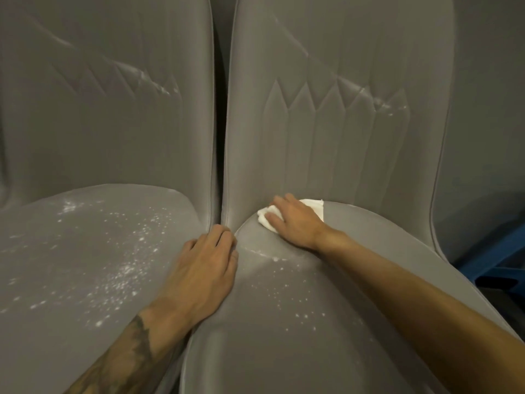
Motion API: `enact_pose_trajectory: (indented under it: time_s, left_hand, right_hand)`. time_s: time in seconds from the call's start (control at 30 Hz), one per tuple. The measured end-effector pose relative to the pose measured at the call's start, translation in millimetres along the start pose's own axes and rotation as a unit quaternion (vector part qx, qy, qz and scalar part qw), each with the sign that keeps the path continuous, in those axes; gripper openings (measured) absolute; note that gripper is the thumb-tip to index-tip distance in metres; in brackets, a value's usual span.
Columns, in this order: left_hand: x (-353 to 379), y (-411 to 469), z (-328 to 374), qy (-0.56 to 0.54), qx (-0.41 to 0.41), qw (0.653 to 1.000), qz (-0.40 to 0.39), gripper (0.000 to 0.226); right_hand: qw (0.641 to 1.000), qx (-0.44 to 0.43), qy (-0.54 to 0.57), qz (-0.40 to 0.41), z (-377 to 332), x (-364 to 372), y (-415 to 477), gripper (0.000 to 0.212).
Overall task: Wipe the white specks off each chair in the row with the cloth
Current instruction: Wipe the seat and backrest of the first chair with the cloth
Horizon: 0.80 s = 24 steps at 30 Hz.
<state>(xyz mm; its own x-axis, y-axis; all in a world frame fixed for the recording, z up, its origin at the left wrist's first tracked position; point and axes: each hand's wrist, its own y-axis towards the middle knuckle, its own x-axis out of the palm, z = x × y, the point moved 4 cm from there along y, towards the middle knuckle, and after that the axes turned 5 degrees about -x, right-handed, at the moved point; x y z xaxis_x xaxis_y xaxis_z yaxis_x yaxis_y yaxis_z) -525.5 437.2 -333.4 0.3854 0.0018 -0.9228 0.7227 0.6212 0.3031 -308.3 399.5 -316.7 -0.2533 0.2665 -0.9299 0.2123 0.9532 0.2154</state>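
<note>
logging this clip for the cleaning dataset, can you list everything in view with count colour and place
chairs: two, grey upholstered, side by side; left chair, right chair
white specks: many, white; scattered across the left chair's seat, fewer on the right chair's seat, streaks on both backrests
cloth: one, white, at the back of the right chair's seat, under the right hand
blue object: one, blue, far right edge behind the right chair; cannot tell what it is
left hand: one, flat, resting where the two seats meet; tattooed forearm
right hand: one, pressing on the cloth
</note>
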Motion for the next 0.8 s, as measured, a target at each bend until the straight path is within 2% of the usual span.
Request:
enact_pose_trajectory:
  time_s: [0.07,0.17,0.23,0.27,0.37,0.43,0.57,0.63,0.67,0.73,0.8]
  left_hand:
    - [0,0,-2,0.009,0.007,1.000,-0.007,0.029]
    - [0,0,0,0.018,0.002,1.000,-0.010,0.031]
    - [0,-1,1,0.021,-0.007,1.000,-0.011,0.034]
    - [0,-2,1,0.020,-0.010,1.000,-0.016,0.034]
    - [-1,-2,2,0.025,-0.008,0.999,-0.024,0.036]
    - [0,2,2,0.033,-0.017,0.999,-0.035,0.042]
    - [-1,6,6,0.033,-0.022,0.998,-0.044,0.048]
    - [-1,2,4,0.020,-0.024,0.998,-0.048,0.047]
    - [-1,0,3,0.015,-0.022,0.998,-0.056,0.046]
    - [-1,-6,1,0.013,-0.013,0.997,-0.071,0.050]
    - [-3,-8,-2,0.015,-0.006,0.996,-0.085,0.059]
  right_hand:
    - [1.000,-0.006,-0.003,0.007,-15,5,-4,0.031]
    - [0.995,-0.095,0.022,-0.021,-42,8,-39,0.029]
    - [0.992,-0.118,0.004,-0.035,-28,-2,-48,0.027]
    - [0.994,-0.100,-0.008,-0.030,-13,-9,-47,0.028]
    - [0.999,0.033,-0.022,0.025,36,-22,-40,0.031]
    - [0.997,0.057,-0.024,0.039,28,-18,-44,0.032]
    - [0.995,-0.082,0.037,0.032,-36,-5,-83,0.026]
    - [0.994,-0.106,0.016,0.019,-27,-13,-90,0.023]
    - [0.996,-0.084,-0.002,0.016,-13,-18,-88,0.024]
    - [0.999,0.016,-0.022,0.019,22,-28,-81,0.028]
    - [0.996,0.082,-0.028,0.029,30,-30,-78,0.031]
